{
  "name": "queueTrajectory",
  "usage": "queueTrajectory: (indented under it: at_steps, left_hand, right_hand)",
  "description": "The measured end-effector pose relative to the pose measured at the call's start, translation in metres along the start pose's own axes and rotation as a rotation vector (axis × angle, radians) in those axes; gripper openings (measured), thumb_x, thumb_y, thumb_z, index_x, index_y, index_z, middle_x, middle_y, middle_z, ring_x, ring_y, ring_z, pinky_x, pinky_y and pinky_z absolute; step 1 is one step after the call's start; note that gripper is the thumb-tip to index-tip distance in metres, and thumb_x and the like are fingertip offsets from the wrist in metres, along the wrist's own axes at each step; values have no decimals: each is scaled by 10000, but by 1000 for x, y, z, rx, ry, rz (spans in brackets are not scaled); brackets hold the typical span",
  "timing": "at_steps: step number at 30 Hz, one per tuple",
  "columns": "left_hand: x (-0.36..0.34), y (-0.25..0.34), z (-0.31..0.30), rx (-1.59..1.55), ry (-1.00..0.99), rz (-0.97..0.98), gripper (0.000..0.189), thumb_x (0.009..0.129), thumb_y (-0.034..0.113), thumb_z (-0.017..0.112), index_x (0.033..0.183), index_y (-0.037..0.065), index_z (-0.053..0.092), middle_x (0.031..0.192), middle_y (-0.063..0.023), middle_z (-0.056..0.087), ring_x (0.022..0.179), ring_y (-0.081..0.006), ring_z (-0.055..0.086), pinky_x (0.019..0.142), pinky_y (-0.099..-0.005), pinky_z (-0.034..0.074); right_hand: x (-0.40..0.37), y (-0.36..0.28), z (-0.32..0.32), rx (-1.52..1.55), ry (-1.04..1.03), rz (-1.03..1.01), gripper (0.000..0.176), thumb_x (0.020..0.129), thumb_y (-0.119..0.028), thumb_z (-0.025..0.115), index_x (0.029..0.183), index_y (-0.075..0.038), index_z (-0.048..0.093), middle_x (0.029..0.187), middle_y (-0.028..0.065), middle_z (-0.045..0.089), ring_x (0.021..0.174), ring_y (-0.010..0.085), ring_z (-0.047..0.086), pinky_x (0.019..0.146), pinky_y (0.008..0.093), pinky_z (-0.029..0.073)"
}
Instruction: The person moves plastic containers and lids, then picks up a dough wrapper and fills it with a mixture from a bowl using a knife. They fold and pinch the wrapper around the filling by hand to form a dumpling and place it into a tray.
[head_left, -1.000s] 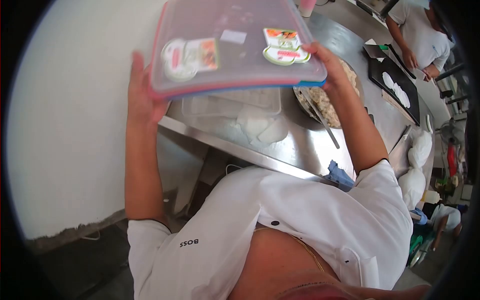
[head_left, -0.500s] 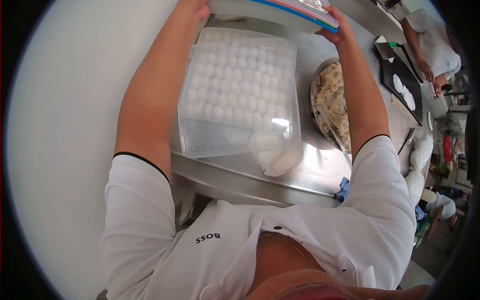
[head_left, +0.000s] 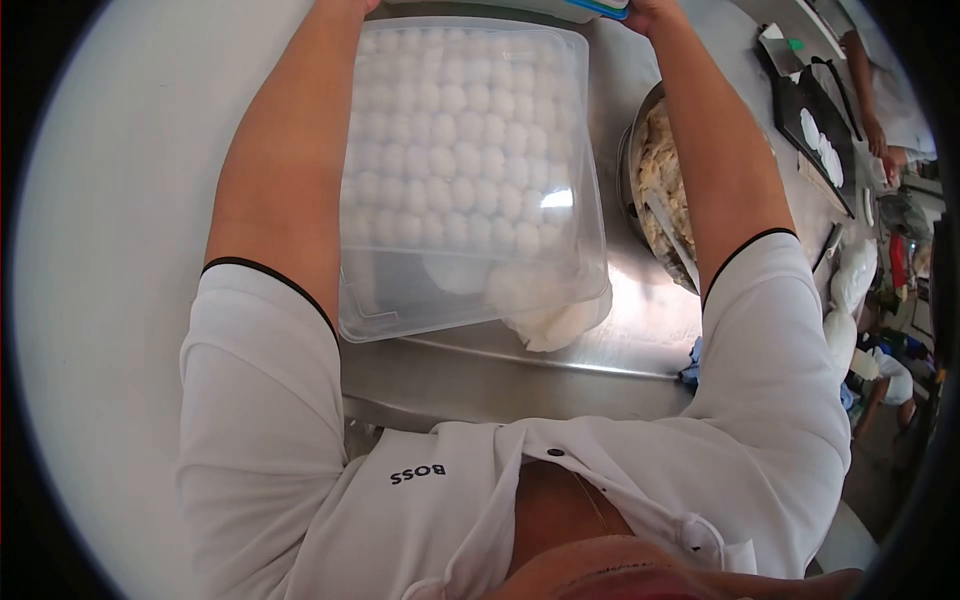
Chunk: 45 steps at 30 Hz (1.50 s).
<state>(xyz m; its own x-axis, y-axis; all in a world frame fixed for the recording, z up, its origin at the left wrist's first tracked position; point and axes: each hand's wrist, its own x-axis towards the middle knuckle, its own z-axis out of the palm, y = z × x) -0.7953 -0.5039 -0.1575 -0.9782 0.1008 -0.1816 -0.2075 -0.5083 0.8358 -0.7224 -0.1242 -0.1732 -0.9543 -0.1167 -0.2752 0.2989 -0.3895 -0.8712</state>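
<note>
At the top edge, my right hand (head_left: pixel 652 14) grips the end of a translucent plastic container (head_left: pixel 490 9) with a blue rim. Only a sliver of my left hand (head_left: pixel 371 5) shows at the container's other end; its fingers are out of frame. Most of the container is cut off too. Below it, between my forearms, sits a large clear plastic box (head_left: pixel 470 290) holding many rows of white round balls (head_left: pixel 450 130). A crumpled whitish bag or cloth (head_left: pixel 550 325) lies by the box's near right corner, partly under it.
A metal bowl (head_left: pixel 626 185) of chunky beige mixture stands right of the box, partly hidden by my right forearm, with a flat utensil (head_left: pixel 670 235) in it. Farther right are a black tray (head_left: pixel 795 100) with white pieces and another person's arm (head_left: pixel 862 85). A blue cloth (head_left: pixel 692 365) lies by the metal table edge.
Both hands and the held container have moved farther up, mostly out of view. The box of white balls now appears larger and higher in the view.
</note>
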Motion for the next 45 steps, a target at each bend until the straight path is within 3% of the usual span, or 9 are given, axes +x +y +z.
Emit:
queueTrajectory:
  at_steps: [9,12,14,22,24,28,30,33,45]
  left_hand:
    - [-107,37,27,1215,322,161,326,820,187,559,818,-130,638,799,-289,657,760,-376,674,651,-458,540]
    - [-155,47,4,1733,217,296,365,787,200,580,878,-147,648,856,-323,661,845,-415,678,705,-444,542]
    - [-217,65,10,1922,-61,-71,447,892,329,570,1023,-93,637,1010,-267,668,969,-396,641,838,-473,494]
    - [-330,45,-16,2052,-13,12,257,830,180,548,841,-33,692,963,-238,684,917,-371,658,790,-438,521]
    - [-328,53,-17,1770,122,-568,231,808,125,533,812,-57,675,939,-261,676,888,-369,664,786,-447,524]
    - [-305,51,-39,1649,162,-428,234,800,108,512,798,-76,657,897,-273,671,861,-376,663,776,-444,525]
    - [-254,31,-97,2166,-164,123,254,816,127,514,837,-82,659,913,-272,673,875,-401,653,793,-448,519]
    - [-267,42,-47,1471,143,4,307,859,170,575,1016,-83,653,837,-206,676,868,-340,673,718,-424,521]
    - [-245,19,-75,1974,-160,-83,268,799,140,512,837,-38,709,837,-245,679,776,-392,672,733,-424,542]
  right_hand:
    - [-68,-47,96,-1239,605,-34,516,843,-430,624,1120,5,626,1025,195,691,947,392,654,798,536,518]
    - [-139,-43,127,-1574,375,-289,544,845,-455,631,1046,51,643,1014,268,673,967,421,640,835,479,510]
    - [-203,-22,146,-1781,103,-138,500,869,-442,602,1118,-9,625,1088,208,666,1014,368,632,866,488,491]
    - [-345,59,162,-1771,96,124,432,922,-174,452,1294,44,452,914,293,651,858,447,632,789,519,487]
    - [-345,72,160,-1734,99,151,382,906,-131,445,1237,57,470,907,303,646,852,453,629,779,527,484]
    - [-336,85,153,-1605,151,-85,253,864,-84,481,1045,91,512,855,291,651,836,443,645,767,508,507]
    - [-329,86,155,-1583,175,-108,236,867,-89,487,1021,88,513,853,298,647,836,451,642,771,509,505]
    - [-315,81,157,-1574,239,-164,237,875,-108,493,1005,88,525,871,315,642,851,461,636,787,505,502]
    - [-302,122,142,-1494,224,-98,603,844,-125,491,1319,179,280,976,370,612,908,476,626,827,501,495]
